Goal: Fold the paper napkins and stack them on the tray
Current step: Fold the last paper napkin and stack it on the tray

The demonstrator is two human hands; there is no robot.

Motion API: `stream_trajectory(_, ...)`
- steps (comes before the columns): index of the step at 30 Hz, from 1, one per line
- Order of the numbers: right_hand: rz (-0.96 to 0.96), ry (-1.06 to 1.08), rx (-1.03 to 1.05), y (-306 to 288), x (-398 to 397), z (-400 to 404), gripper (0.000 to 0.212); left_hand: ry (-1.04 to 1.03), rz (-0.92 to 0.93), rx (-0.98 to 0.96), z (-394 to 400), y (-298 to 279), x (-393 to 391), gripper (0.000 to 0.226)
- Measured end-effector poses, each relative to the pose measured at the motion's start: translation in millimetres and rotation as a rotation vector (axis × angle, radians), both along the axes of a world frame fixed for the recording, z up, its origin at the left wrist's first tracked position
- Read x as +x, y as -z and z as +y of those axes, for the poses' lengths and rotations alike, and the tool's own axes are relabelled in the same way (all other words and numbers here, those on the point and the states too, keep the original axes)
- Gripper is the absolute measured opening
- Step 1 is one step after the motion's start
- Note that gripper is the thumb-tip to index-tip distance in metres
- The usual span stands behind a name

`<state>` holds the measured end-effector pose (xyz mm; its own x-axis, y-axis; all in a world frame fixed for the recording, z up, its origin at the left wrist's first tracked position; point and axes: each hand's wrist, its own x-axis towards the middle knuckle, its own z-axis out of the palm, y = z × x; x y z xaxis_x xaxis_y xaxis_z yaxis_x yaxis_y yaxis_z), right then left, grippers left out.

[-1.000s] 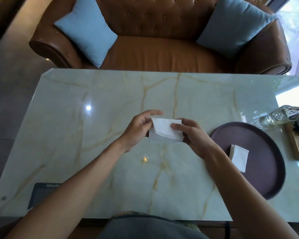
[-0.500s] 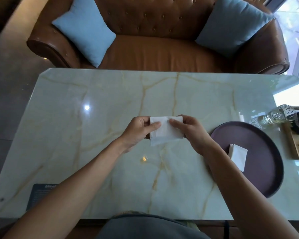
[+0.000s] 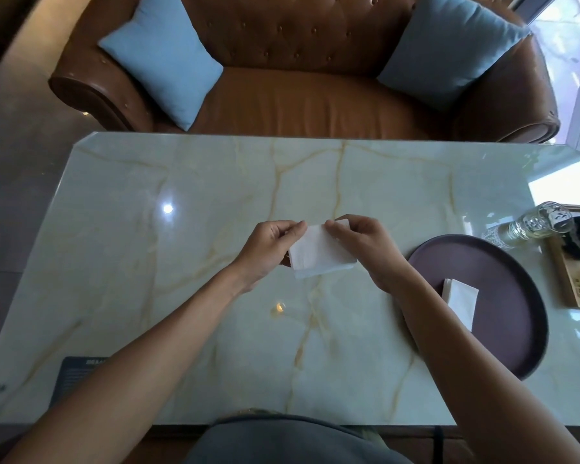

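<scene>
bare marble table – bottle beyond tray

The napkin now sits tilted between the hands, its far edge pinched at both top corners, where half a second ago it lay square with fingers laid flat across its face. The left hand has drawn its fingers off the sheet to grip the upper left corner, and the right hand has curled up to the upper right corner (its fingertips almost meeting the left's). The lower edge now hangs lower and skewed toward the right.
</scene>
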<state>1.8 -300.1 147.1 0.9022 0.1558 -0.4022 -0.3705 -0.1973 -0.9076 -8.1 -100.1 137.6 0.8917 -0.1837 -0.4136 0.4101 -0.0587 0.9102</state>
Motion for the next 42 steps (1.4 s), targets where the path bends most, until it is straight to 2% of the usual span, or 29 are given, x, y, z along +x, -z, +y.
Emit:
stream_trajectory(3, -0.018, 0.033, 0.013, 1, 2, -3, 0.041, -0.029, -0.017, 0.011, 2, 2, 2, 0.035)
stream_trajectory(6, 0.055, 0.157, 0.109, -1, 3, -10, 0.04, -0.087, -0.005, 0.017, 5, 4, 6, 0.037)
stream_trajectory(8, 0.107, 0.118, 0.15, -1, 1, -15, 0.042, -0.127, 0.017, 0.004, 7, 6, 9, 0.036)
stream_trajectory(11, 0.171, -0.04, 0.178, 4, -4, -14, 0.024, -0.172, 0.046, -0.015, 7, 10, 10, 0.036)
stream_trajectory(14, 0.195, -0.066, 0.218, 8, -7, -9, 0.003, -0.248, 0.095, -0.062, 3, 8, 11, 0.028)
stream_trajectory(17, 0.187, -0.036, 0.233, 10, -8, -5, 0.006, -0.29, 0.154, -0.122, 3, 4, 9, 0.019)
stream_trajectory(20, 0.186, 0.03, 0.25, 12, -9, -2, 0.013, -0.238, 0.116, -0.111, 7, 7, 5, 0.045)
stream_trajectory(22, 0.161, 0.055, 0.204, 14, -10, -2, 0.035, -0.181, 0.074, -0.087, 10, 10, 2, 0.051)
stream_trajectory(24, 0.1, 0.027, 0.108, 17, -10, -3, 0.057, -0.132, 0.061, -0.082, 12, 13, 1, 0.045)
stream_trajectory(26, 0.015, -0.057, 0.035, 18, -11, -3, 0.063, -0.103, 0.075, -0.084, 13, 15, 1, 0.038)
stream_trajectory(30, -0.074, -0.156, -0.047, 16, -11, -4, 0.039, -0.116, 0.166, -0.142, 14, 16, 1, 0.032)
stream_trajectory(37, -0.115, -0.13, -0.182, 20, -8, -2, 0.017, -0.089, 0.318, -0.231, 14, 13, 2, 0.027)
stream_trajectory(40, -0.088, -0.107, -0.152, 19, -8, -2, 0.011, -0.027, 0.3, -0.143, 19, 15, 1, 0.029)
stream_trajectory(42, -0.081, -0.101, -0.149, 18, -7, -2, 0.008, 0.059, 0.206, 0.01, 22, 16, -1, 0.042)
